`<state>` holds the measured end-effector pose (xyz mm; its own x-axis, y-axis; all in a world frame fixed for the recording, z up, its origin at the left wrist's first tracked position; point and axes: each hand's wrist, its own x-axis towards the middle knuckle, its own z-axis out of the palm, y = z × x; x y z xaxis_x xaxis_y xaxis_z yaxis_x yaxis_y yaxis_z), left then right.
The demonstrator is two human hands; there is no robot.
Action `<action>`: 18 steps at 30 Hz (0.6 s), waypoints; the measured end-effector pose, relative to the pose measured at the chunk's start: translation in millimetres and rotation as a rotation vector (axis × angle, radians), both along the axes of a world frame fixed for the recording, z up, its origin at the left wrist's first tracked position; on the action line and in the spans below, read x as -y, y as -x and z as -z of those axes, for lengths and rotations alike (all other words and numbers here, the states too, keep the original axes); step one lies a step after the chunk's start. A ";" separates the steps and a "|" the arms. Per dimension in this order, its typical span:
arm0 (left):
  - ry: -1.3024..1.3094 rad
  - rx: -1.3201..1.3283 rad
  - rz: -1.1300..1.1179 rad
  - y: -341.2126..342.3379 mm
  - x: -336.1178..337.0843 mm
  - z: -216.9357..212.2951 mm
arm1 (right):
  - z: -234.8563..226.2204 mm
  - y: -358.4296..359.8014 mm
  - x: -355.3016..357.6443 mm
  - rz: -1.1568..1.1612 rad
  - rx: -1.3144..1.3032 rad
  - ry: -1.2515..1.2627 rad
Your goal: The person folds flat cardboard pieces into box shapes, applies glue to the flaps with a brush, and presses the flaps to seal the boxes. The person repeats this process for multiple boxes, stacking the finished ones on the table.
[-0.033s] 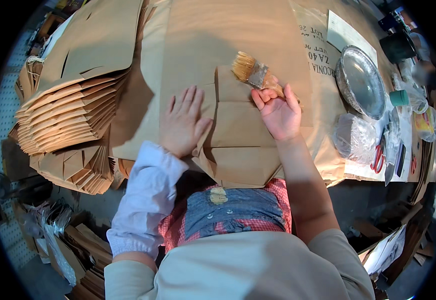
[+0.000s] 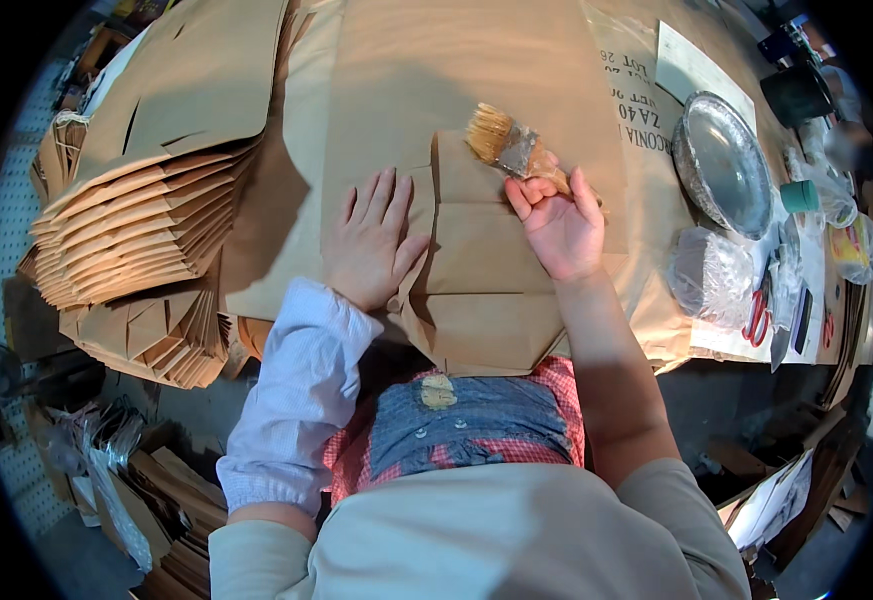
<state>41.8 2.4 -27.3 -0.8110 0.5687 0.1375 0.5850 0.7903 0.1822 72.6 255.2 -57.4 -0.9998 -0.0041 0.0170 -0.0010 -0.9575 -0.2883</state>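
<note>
My right hand [image 2: 561,225], palm turned up, grips a flat paintbrush [image 2: 512,148] by its wooden handle. The pale bristles point toward the far left, above the brown paper. My left hand [image 2: 374,240] lies flat with its fingers stretched out, pressing on the left part of a folded brown paper bag [image 2: 481,255]. Creases run across this bag, and its near end reaches the table edge at my apron. Under it a larger brown sheet [image 2: 446,60] covers the table.
At the left stands a tall stack of folded paper bags [image 2: 146,230]. A metal bowl [image 2: 726,165] sits at the right, near a plastic-wrapped bundle [image 2: 708,275], red-handled scissors [image 2: 757,315], a knife [image 2: 783,300] and a green cap [image 2: 799,196]. A dark cup [image 2: 796,95] stands farther back.
My left hand has shifted very slightly to the right on the paper. The paintbrush and my right hand have hardly moved.
</note>
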 end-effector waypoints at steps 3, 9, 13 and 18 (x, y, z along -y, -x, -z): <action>-0.119 0.089 -0.063 -9.9 4.7 -3.1 | 1.0 5.0 -1.9 -0.033 -0.025 0.020; -0.261 0.044 0.254 -61.9 29.2 -55.7 | 3.1 2.2 -3.4 -0.038 0.020 -0.011; 0.162 -0.095 0.596 -56.9 18.6 -83.8 | 3.5 5.5 -4.9 -0.026 0.035 0.012; 0.133 -0.175 0.708 -49.6 24.8 -100.6 | -1.6 3.4 -2.3 -0.053 0.040 0.038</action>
